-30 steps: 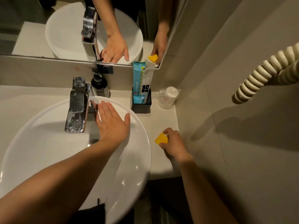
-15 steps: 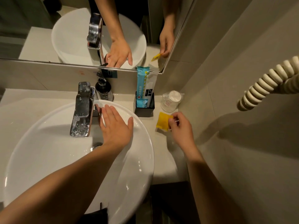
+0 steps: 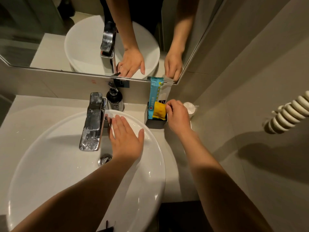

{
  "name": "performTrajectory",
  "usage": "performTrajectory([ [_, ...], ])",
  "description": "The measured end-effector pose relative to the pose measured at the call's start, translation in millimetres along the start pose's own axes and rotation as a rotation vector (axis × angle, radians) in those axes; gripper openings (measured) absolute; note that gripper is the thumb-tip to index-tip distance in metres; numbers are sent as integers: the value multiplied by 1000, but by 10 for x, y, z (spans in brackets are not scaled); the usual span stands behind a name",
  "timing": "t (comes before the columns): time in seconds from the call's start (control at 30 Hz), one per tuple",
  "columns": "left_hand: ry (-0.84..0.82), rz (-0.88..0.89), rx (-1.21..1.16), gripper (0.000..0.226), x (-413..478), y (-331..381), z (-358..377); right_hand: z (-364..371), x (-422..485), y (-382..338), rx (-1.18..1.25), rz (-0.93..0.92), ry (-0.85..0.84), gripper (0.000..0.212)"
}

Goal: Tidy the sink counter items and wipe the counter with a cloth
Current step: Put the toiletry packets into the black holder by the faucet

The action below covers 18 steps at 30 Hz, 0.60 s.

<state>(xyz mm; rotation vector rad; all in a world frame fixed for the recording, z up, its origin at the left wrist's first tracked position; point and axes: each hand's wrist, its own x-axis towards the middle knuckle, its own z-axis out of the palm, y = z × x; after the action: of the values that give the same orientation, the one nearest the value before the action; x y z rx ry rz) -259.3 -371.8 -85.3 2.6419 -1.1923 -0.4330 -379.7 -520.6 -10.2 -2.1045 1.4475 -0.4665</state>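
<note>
My right hand (image 3: 178, 117) pinches a yellow packet (image 3: 159, 111) by its right edge, fingertips closed on it, and holds it at the mouth of the black holder (image 3: 154, 122). The packet's lower part sits inside the holder, just in front of the tall blue packet (image 3: 153, 93) and the pale one beside it, which both stand upright in there. The holder stands on the counter (image 3: 172, 148) between the basin (image 3: 50, 164) and the side wall. Behind my right hand I can make out a wrapped cup (image 3: 189, 107), partly hidden by the knuckles.

My left hand (image 3: 125, 139) is well apart from the packet. It lies flat and spread, fingers wide, palm down on the far rim of the basin, fingertips just beside the base of the tap (image 3: 92, 121). It holds nothing. A dark soap bottle (image 3: 114, 99) stands behind the tap against the back wall, under the mirror (image 3: 66, 30).
</note>
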Motion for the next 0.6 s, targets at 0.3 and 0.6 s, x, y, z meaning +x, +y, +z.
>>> performTrajectory([
  [0.3,-4,0,4,89,4,2,8,72,125,31,-234,40,-108,21],
  [0.6,-3,0,-5,89,2,-2,20,114,131,0,-206,106,-84,12],
])
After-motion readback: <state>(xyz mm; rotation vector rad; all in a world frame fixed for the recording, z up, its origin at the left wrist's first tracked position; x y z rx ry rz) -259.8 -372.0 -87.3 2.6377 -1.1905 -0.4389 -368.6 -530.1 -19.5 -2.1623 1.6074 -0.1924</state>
